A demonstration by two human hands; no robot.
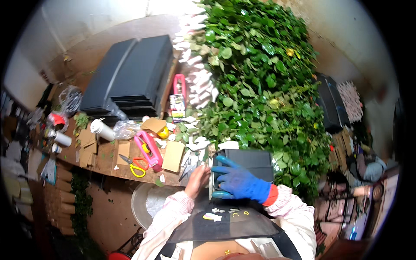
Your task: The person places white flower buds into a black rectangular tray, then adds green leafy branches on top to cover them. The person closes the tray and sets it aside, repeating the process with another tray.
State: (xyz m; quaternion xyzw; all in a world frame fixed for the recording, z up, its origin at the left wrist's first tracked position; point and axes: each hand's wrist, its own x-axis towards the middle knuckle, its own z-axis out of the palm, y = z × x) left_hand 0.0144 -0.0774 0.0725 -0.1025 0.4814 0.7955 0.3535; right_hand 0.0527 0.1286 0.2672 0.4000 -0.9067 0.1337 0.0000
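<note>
A dark, flat, folded sheet or box [255, 161] lies at the table's front edge before me. My right hand [242, 182], in a blue knitted glove with teal fingertips, lies over its left part with fingers and thumb spread. Close to the sheet's left edge is my bare left hand [198, 180], its fingers stretched forward; I see no object in it. A pair of grey pointed blades [187, 167] lies just left of that hand. Behind the sheet, a large heap of green leafy stems [260, 86] covers the table's right side, with pale ends along its left.
Scissors [138, 167] with orange and yellow handles lie beside a pink tape dispenser [148, 151] and a cardboard piece [173, 156]. A tall stack of black sheets [138, 73] stands at the back left. Nearby is a white bottle [102, 129]. Below the edge sits a pale bin [139, 206].
</note>
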